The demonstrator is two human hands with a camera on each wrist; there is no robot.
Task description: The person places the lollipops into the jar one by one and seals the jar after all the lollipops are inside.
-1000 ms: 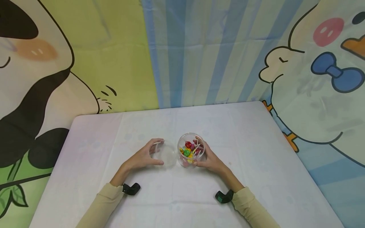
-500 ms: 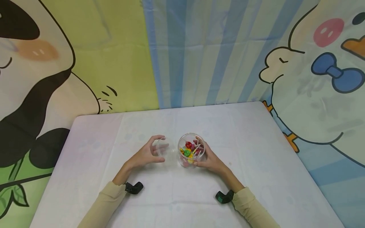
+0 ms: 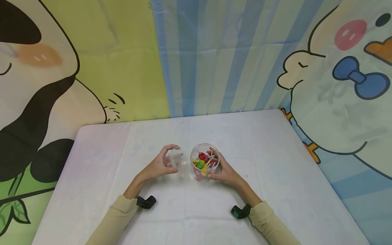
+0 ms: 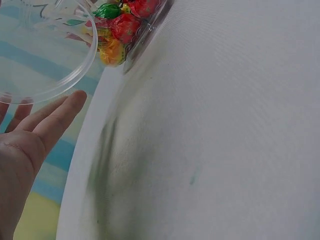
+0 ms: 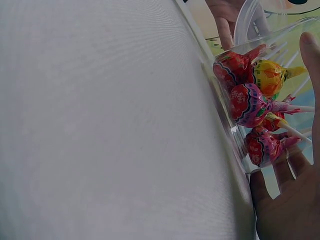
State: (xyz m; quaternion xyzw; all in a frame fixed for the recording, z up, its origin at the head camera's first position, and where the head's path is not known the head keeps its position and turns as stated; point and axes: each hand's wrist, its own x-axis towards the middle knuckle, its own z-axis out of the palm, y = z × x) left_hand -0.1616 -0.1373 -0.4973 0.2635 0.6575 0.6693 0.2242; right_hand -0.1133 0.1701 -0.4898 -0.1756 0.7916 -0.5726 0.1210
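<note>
In the head view, my left hand (image 3: 157, 166) grips a clear round plastic lid (image 3: 176, 158) between thumb and fingers, tipped on edge just left of the jar. The left wrist view shows the lid's ridged rim (image 4: 80, 77) with fingertips at its far side. A clear round jar (image 3: 193, 174) stands upright on the table, its top uncovered. Curled round the jar's right side, my right hand (image 3: 228, 173) holds it. Inside lie several lollipops (image 5: 247, 105) in red, yellow, green and pink wrappers, their white sticks pointing toward my right palm.
A white cloth (image 3: 260, 143) covers the table under both hands. Behind it hangs a striped curtain (image 3: 211, 68), with cartoon animals printed to either side. Each wrist carries a small black camera (image 3: 146, 202) close to the tabletop.
My left hand has shifted slightly right and up with the lid, bringing it nearer the jar. The lid has turned a little. My right hand and the jar have stayed put.
</note>
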